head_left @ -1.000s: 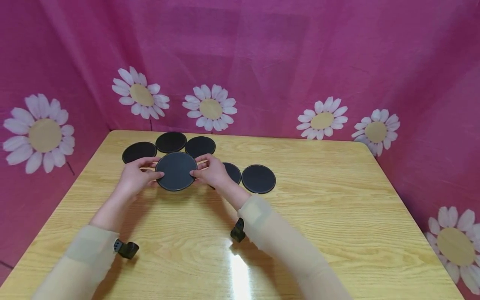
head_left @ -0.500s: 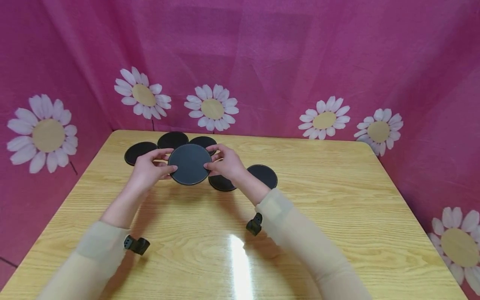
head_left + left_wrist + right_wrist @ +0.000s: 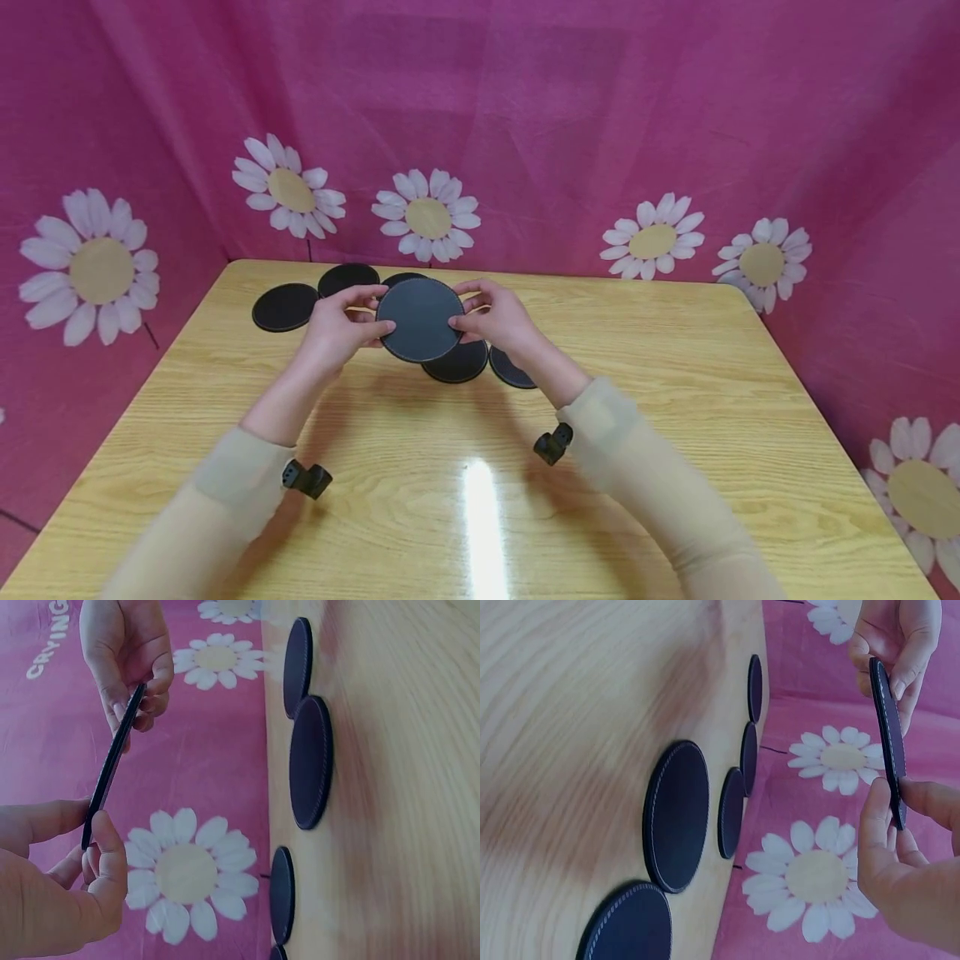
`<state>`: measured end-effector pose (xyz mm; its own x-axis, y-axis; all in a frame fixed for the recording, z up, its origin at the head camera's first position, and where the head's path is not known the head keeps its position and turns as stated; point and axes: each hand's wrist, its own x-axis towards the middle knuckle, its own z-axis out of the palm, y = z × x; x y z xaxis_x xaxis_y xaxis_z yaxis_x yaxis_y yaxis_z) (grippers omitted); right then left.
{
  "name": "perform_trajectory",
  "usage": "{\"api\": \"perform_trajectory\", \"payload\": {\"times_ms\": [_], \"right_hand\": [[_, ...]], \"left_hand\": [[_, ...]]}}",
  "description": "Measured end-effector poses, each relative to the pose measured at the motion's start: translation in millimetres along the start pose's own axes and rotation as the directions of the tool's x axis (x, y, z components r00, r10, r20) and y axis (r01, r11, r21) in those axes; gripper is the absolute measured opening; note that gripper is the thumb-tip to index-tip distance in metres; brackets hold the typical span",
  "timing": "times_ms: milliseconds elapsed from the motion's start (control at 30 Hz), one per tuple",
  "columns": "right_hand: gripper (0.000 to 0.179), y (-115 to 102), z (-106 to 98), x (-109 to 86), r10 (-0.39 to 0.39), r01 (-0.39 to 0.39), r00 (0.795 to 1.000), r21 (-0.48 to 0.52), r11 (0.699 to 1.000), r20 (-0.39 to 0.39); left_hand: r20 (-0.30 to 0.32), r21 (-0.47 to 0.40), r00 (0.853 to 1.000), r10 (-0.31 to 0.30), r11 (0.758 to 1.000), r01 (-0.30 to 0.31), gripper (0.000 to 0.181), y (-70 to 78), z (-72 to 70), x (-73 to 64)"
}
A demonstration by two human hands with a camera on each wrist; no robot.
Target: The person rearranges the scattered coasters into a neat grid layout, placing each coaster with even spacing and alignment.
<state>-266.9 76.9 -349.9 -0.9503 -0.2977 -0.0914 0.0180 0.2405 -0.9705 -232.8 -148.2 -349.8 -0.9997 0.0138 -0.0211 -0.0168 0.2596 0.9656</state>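
Observation:
Both hands hold a round black coaster (image 3: 420, 321) with a stitched rim, raised above the table and tilted toward the head camera. My left hand (image 3: 341, 327) pinches its left edge, thumb on the near face and fingers behind. At the opposite edge, my right hand (image 3: 501, 318) pinches it the same way. Seen edge-on in the left wrist view, the coaster (image 3: 112, 769) looks like a thin dark strip. Behind and below it two more coasters lie flat, one (image 3: 456, 364) partly covered by the held one, the other (image 3: 510, 369) partly hidden by the right hand.
Three coasters lie at the table's back left: one leftmost (image 3: 285, 307), one beside it (image 3: 348, 279), and one (image 3: 402, 277) mostly hidden behind the held coaster. The wooden table (image 3: 675, 400) meets a pink flowered curtain (image 3: 540, 167) at the back and sides.
Both hands have carried the coaster to the right and slightly upward, from in front of the back-left coasters to above the two nearer ones. The grip looks the same.

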Motion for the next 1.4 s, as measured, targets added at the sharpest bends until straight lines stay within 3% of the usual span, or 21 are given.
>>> {"api": "perform_trajectory", "payload": {"times_ms": [333, 833, 1133, 1400], "right_hand": [[0.047, -5, -27, -14.0, -0.078, 0.078, 0.997, -0.006, 0.997, -0.023], [0.05, -5, -65, -37.7, -0.085, 0.085, 0.993, 0.007, 0.996, -0.078], [0.051, 4, -86, -49.9, -0.048, 0.048, 0.994, 0.001, 0.999, -0.098], [0.053, 12, -104, -58.8, -0.028, 0.022, 0.992, -0.049, 0.999, -0.122]], "left_hand": [[0.023, -0.035, 0.999, 0.034, 0.999, -0.034, 0.056, 19.2, 19.1, 5.3], [0.075, -0.093, 0.995, 0.066, 0.994, -0.059, 0.05, 39.2, 52.3, 10.9], [0.104, -0.115, 0.99, 0.093, 0.99, -0.08, 0.049, 43.0, 76.0, 12.5], [0.11, -0.16, 0.99, 0.092, 0.984, -0.074, 0.049, 35.9, 101.4, 17.2]]}}
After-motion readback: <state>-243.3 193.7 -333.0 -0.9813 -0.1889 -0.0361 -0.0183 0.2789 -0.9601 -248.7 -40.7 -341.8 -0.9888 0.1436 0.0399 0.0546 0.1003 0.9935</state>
